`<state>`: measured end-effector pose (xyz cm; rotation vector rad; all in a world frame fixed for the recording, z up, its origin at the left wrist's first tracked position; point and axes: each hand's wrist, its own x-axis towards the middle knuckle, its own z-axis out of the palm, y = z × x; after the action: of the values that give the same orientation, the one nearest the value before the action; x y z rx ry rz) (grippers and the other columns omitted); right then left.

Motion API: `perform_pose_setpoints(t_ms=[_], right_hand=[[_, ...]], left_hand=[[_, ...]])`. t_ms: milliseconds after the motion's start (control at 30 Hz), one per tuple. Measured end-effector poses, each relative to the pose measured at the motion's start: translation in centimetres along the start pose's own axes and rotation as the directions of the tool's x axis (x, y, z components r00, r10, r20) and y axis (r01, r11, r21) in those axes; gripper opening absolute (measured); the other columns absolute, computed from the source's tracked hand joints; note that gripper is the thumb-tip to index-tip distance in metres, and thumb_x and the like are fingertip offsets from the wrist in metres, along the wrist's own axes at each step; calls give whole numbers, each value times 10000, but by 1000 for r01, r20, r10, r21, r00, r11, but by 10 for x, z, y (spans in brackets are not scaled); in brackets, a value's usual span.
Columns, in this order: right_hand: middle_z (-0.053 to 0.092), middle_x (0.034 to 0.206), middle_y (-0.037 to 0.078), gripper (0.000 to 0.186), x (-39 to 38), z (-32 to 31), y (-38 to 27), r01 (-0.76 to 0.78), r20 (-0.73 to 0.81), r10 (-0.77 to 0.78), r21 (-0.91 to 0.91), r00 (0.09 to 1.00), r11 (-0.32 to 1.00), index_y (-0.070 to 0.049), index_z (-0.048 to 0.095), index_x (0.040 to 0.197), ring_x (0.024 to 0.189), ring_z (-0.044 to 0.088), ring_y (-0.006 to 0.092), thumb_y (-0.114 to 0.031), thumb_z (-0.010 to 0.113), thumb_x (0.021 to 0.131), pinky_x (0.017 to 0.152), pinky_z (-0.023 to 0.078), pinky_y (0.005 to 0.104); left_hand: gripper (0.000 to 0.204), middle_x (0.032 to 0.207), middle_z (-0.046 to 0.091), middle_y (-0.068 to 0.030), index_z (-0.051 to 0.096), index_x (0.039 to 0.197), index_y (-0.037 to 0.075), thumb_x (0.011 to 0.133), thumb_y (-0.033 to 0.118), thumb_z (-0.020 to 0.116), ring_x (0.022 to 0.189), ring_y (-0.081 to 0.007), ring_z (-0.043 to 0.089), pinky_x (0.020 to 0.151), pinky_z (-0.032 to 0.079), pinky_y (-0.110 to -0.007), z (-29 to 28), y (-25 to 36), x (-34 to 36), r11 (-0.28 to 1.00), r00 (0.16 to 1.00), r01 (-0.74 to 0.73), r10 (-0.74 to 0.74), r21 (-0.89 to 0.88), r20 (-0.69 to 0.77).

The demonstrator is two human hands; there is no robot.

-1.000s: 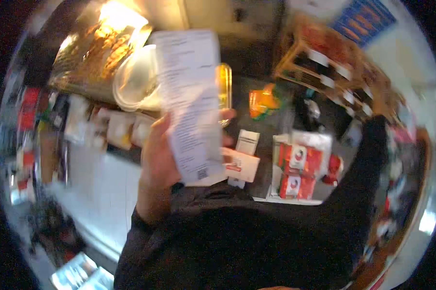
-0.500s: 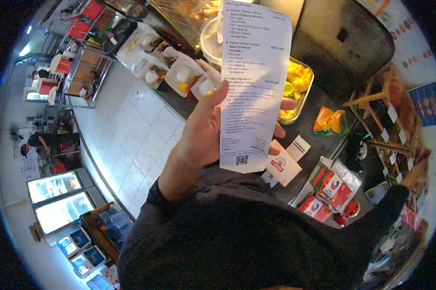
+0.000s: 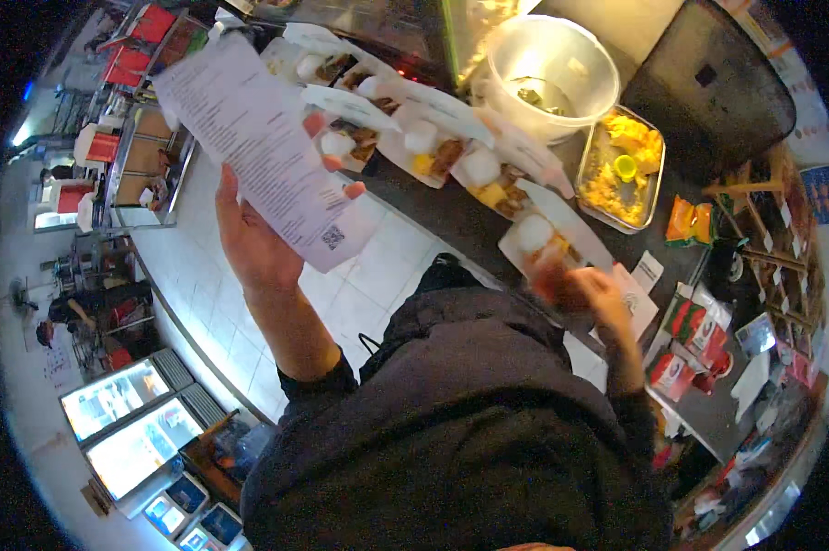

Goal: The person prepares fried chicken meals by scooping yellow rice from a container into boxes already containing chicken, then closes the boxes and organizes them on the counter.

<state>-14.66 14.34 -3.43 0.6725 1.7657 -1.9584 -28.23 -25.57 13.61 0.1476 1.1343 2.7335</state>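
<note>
Held up at the left is a long printed paper receipt (image 3: 258, 151), with my left hand (image 3: 260, 243) closed around its lower part, thumb on one edge and fingertips showing past the other. My right hand (image 3: 603, 298) reaches over the counter, at the near edge of the closest open meal box (image 3: 575, 230). Motion smears its fingers, so whether they hold anything is unclear. That box contains a white rice dome (image 3: 532, 233) and some brown and yellow food. Several similar open boxes stand in a row beyond it, with rice, dark meat and yellow pieces.
Behind the boxes stand a large clear tub (image 3: 557, 69) and a metal tray (image 3: 654, 188) of yellow food with a small green cup. To the right are an orange-green packet (image 3: 690, 220), red-and-white packs (image 3: 673, 375) and a wooden rack (image 3: 763, 188). Tiled floor (image 3: 212, 303) lies left.
The receipt and my left hand have moved left, uncovering the row of meal boxes. My right hand has come from the rack at the far right to the nearest box. The view has shifted.
</note>
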Motion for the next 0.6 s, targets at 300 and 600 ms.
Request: perform_pose_setpoints(t_ms=[300,600], right_hand=[[646,1163,132,249,57,171,-98,707,-194,-822,-429,536,563,-30,661,1125,1069,603,222,-184,550,962,932,458,332],[568,1274,154,381,166,237,-80,408,337,-814,-903,473,-137,-55,613,1198,1210,513,308,-117,662,825,1019,405,417]], left_hand=[[700,1390,430,-243,293,1448,54,957,552,258,1036,-328,592,844,517,-570,-85,47,-4,992,985,127,-124,18,-123],[686,1390,425,-244,287,1447,72,957,552,274,1026,-348,590,820,509,-607,-106,55,6,972,975,222,-222,-83,13]])
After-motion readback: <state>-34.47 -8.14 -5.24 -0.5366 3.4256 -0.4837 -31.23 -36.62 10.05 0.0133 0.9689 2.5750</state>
